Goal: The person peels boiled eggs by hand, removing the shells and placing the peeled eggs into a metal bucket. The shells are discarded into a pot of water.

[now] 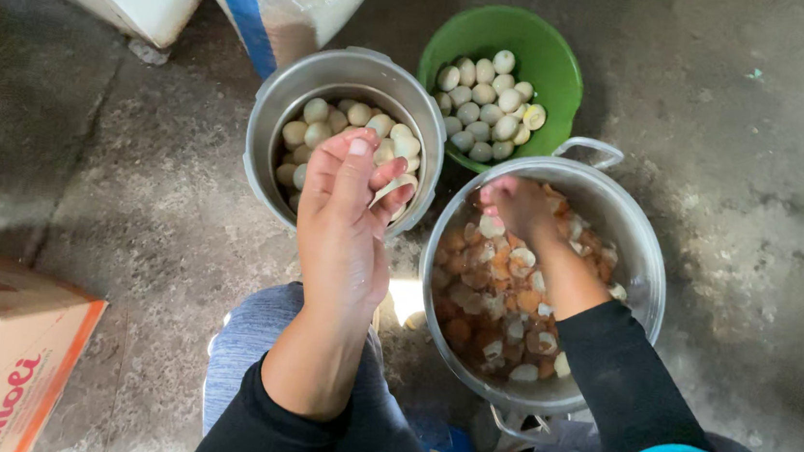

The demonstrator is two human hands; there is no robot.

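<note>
Our left hand (pixel 344 221) hovers over the smaller steel pot of peeled eggs (pixel 344 134), fingers closed on one pale egg (pixel 396 189). Our right hand (pixel 518 207), grip unclear, reaches into the larger shell-filled steel pot (pixel 640 276). Behind it, a green plastic bowl (pixel 534 44) holds many unpeeled eggs.

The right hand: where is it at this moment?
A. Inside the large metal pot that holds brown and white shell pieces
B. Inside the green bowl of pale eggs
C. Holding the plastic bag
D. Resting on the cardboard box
A. The right hand reaches down into the large metal pot, its fingers among the shell pieces, while the green bowl behind it is untouched.
</note>
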